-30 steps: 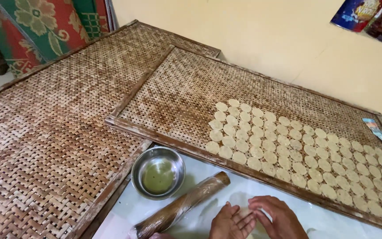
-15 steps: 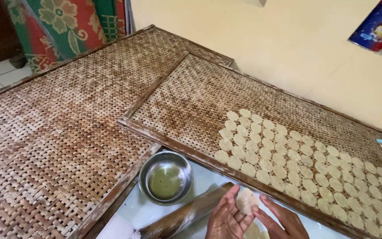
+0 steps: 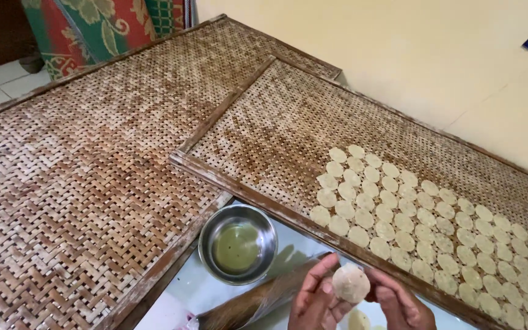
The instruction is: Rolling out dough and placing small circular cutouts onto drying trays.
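Both of my hands hold one small round flat dough disc at the bottom of the view. My left hand pinches its left edge with thumb and fingers. My right hand supports its right side. Just above the hands lies a woven bamboo tray with several rows of similar pale discs laid out on its right half. A brown rolling pin lies under my left hand on a white surface.
A steel bowl with yellowish oil stands left of my hands. A second, larger woven tray fills the left side. A cream wall runs behind, and patterned cloth hangs at top left.
My hands have lifted a dough disc from the white surface and now hold it up between them. The camera has shifted right and closer to the trays.
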